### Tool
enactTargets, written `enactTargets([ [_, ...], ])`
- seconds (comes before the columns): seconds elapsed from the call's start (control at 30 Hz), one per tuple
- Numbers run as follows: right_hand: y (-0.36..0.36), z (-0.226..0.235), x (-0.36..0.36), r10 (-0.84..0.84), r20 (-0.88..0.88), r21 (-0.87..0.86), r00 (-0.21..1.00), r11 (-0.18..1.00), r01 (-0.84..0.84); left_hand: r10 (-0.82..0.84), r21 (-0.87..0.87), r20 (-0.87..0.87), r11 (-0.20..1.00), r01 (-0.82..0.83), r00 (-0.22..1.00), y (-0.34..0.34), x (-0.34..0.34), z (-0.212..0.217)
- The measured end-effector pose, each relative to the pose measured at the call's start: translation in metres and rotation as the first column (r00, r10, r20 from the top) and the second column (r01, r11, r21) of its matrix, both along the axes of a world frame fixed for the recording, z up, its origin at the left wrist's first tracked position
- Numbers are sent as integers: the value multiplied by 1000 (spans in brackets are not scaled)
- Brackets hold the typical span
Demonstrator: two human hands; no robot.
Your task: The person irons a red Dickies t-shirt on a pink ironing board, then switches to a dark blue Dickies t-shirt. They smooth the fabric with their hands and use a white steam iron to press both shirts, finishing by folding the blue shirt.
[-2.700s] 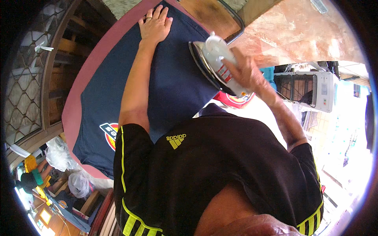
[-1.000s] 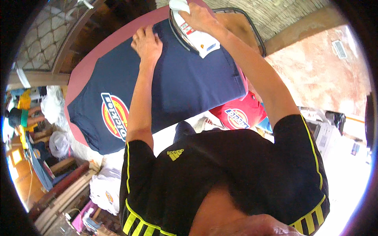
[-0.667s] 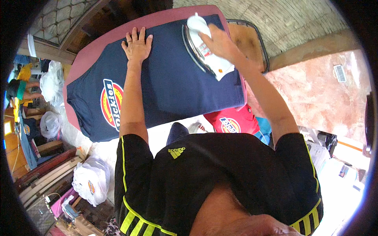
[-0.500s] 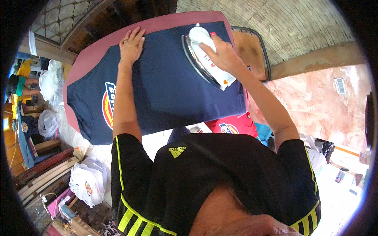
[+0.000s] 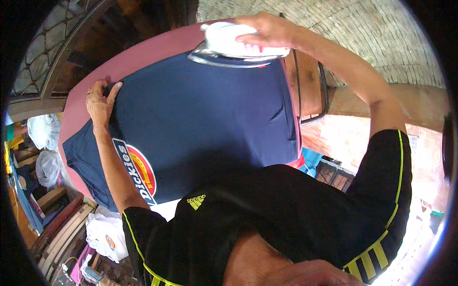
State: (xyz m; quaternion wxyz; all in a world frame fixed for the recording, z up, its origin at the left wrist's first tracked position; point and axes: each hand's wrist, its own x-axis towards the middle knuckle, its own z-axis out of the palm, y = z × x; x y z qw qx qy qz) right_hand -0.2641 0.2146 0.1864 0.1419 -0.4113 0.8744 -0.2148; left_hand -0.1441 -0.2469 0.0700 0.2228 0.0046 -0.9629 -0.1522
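Note:
A dark navy T-shirt (image 5: 200,114) with a coloured chest print lies spread on a pink-covered ironing board (image 5: 138,52). My right hand (image 5: 269,31) is closed round the handle of a white clothes iron (image 5: 226,40). The iron is over the shirt's far right edge, its pointed end toward the left and its shiny soleplate edge facing me. It is smeared by motion, and I cannot tell whether it touches the cloth. My left hand (image 5: 101,102) rests at the shirt's far left edge, thumb spread from the bent fingers. My left forearm crosses the shirt near the print.
Beyond the board's right end stands a dark metal frame with a wooden panel (image 5: 312,90). White plastic bags (image 5: 106,233) and stacked wooden boards (image 5: 59,233) lie to the left. A lattice-patterned panel (image 5: 28,66) is at the far left. Something bright blue (image 5: 311,161) shows below the board's right end.
My right hand has moved the iron away from me to the shirt's far edge and turned it. My left hand has slid leftward along the shirt's edge, its fingers now more bent.

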Motion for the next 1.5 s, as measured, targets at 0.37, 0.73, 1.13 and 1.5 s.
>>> enactTargets([
  [0.37, 59, 5, -32, 143, -53, 13, 988, 990, -142, -33, 584, -43, 810, 52, 999, -12, -5, -24],
  [0.73, -153, -13, 20, 209, -185, -130, 960, 963, -235, 32, 580, -33, 815, -7, 999, -6, -3, -17],
  [1.13, -209, -29, 55, 51, -224, -167, 973, 982, -90, 24, 325, -173, 945, 34, 985, -9, 8, -33],
  [1.5, -229, -6, 76, -77, -153, -190, 985, 981, 47, -49, 392, -278, 906, 160, 959, -11, 4, -24],
])
